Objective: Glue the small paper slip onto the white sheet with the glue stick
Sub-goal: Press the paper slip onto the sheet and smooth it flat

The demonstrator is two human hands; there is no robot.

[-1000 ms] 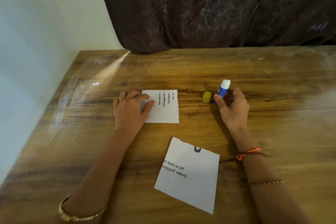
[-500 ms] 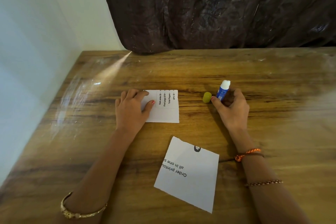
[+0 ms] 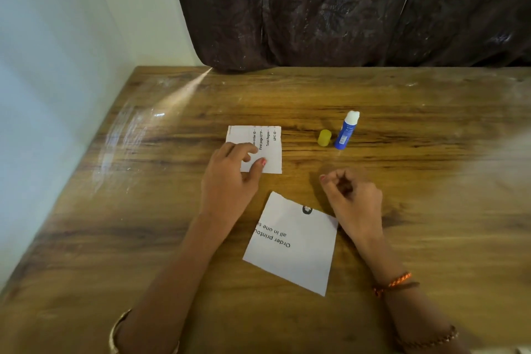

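Left hand [image 3: 230,178] pressed fingers on the small paper slip [image 3: 265,142]. Right hand [image 3: 352,198] loosely curled, empty, beside the white sheet [image 3: 296,250]. Uncapped glue stick [image 3: 346,131] stood beyond it, yellow cap [image 3: 324,137] alongside. Gluing seemingly done; next, probably lift slip onto sheet.

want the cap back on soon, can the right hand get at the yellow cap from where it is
Probably yes. The right hand hovers empty just short of the yellow cap, with bare table between them; the uncapped glue stick stands beside it, not in the way.
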